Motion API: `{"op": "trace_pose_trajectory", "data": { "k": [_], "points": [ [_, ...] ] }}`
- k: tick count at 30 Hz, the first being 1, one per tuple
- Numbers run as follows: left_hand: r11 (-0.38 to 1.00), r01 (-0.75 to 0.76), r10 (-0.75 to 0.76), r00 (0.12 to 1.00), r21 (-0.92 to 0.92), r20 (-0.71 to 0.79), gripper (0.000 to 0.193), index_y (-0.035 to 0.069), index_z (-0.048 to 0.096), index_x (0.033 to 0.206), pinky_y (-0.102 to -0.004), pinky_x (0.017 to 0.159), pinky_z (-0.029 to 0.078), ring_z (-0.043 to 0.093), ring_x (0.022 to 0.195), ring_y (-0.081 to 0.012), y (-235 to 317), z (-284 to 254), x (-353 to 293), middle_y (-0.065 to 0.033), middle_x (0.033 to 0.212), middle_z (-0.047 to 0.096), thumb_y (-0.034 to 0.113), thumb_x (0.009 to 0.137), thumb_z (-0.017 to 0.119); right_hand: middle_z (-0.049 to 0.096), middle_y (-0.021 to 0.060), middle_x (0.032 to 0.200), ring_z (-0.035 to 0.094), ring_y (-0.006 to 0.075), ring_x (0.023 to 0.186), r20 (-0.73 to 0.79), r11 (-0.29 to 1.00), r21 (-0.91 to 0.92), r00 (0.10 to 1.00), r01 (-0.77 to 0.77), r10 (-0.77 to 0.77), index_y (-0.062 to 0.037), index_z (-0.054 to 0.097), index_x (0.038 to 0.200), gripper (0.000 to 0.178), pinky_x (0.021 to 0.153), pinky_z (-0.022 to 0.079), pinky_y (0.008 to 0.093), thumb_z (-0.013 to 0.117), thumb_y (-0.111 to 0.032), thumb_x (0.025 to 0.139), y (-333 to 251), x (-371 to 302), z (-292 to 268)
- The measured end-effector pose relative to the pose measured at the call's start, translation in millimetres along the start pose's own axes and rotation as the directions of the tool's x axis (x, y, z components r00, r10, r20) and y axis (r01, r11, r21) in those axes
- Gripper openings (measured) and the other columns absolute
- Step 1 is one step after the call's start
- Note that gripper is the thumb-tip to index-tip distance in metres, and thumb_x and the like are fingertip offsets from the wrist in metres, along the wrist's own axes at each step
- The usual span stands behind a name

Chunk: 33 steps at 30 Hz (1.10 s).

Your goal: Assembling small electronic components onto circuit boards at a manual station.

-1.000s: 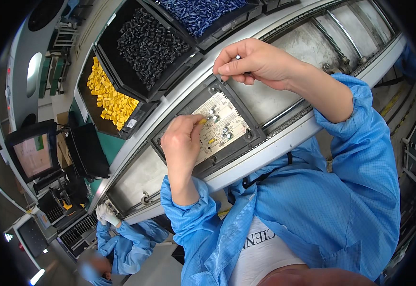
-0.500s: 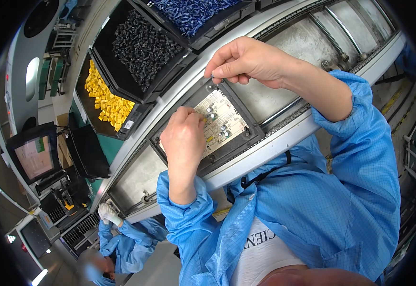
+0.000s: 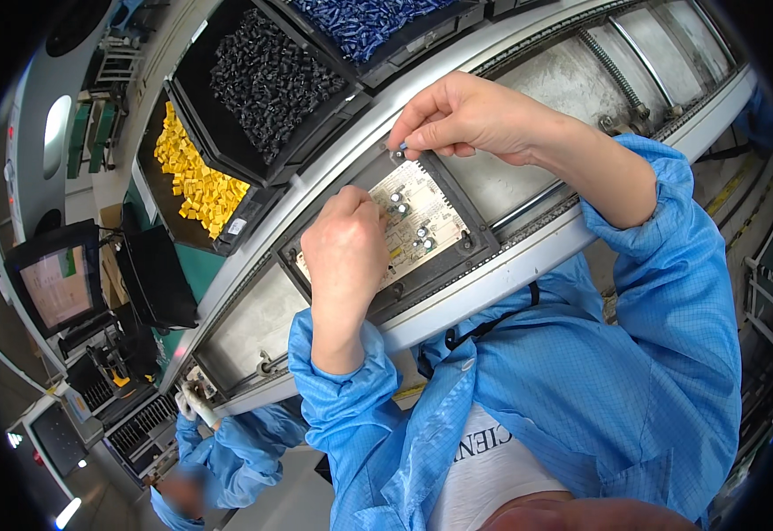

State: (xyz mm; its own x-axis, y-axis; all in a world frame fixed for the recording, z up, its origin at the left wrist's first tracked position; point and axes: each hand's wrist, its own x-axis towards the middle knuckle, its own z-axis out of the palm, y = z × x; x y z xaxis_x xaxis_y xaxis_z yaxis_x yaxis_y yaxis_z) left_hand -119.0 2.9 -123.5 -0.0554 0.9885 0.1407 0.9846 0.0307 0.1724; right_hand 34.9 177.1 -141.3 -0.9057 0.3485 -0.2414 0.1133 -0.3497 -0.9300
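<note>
A tan circuit board (image 3: 422,211) with several small round capacitors (image 3: 399,203) on it lies in a dark rectangular frame (image 3: 479,243) on the conveyor. Over the board's left part is my left hand (image 3: 345,243), back up and fingers curled down; its fingertips, and whatever they may hold, are hidden. At the frame's far corner, my right hand (image 3: 470,115) pinches a small blue component (image 3: 404,147) between thumb and forefinger, just above the board's far edge.
Past the conveyor rail (image 3: 435,305) stand bins of yellow blocks (image 3: 193,181), black parts (image 3: 267,84) and blue parts (image 3: 369,22). A monitor (image 3: 57,281) is at the left. Farther down the line, a co-worker's gloved hands (image 3: 195,400) are at the conveyor.
The board and its frame have shifted slightly right along the conveyor. My right hand has moved a little right, and the blue component in its pinch now shows. My left hand stays over the board.
</note>
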Motion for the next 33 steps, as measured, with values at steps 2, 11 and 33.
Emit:
{"op": "trace_pose_trajectory", "data": {
  "k": [2, 11, 33],
  "points": [
    [1.000, -0.021, 0.021, 0.999, -0.019, 0.038, 0.005, 0.004, 0.064, 0.069, -0.0365, 0.059, 0.051, 0.062, 0.073, -0.0253, -1, 0, 1, -0.0064, 0.079, 0.060, 0.005, 0.070, 0.068, 0.067, 0.0050, 0.083, 0.048, 0.0019, 0.060, 0.004, 1.000, -0.002, 1.000, -0.005, 0.005, 0.0016, 0.068, 0.106, 0.021, 0.048, 0.036, 0.0145, 0.065, -0.009, 0.088, 0, 0, 0],
    [0.997, 0.026, -0.026, 1.000, -0.071, -0.001, 0.005, 0.004, 0.064, 0.068, -0.0377, 0.059, 0.051, 0.063, 0.071, -0.0270, 1, 7, 0, -0.0069, 0.078, 0.060, 0.005, 0.070, 0.068, 0.068, 0.0050, 0.084, 0.050, 0.0019, 0.061, 0.018, 0.999, -0.035, 0.999, -0.030, 0.031, 0.0005, 0.065, 0.104, 0.019, 0.050, 0.037, 0.0144, 0.064, -0.009, 0.088, 2, 2, 0],
    [-0.465, 0.066, -0.453, 0.839, -0.883, 0.301, 0.026, -0.009, 0.058, 0.114, -0.0353, 0.099, 0.049, 0.061, 0.107, -0.0294, -58, 2, -21, -0.0215, 0.115, 0.061, -0.006, 0.088, 0.054, 0.070, 0.0056, 0.081, 0.059, 0.0036, 0.067, -0.044, 0.978, -0.145, 0.989, -0.148, 0.143, -0.0010, 0.071, 0.100, 0.016, 0.052, 0.039, 0.0152, 0.068, -0.002, 0.084, 4, 4, 10]
  ]
}}
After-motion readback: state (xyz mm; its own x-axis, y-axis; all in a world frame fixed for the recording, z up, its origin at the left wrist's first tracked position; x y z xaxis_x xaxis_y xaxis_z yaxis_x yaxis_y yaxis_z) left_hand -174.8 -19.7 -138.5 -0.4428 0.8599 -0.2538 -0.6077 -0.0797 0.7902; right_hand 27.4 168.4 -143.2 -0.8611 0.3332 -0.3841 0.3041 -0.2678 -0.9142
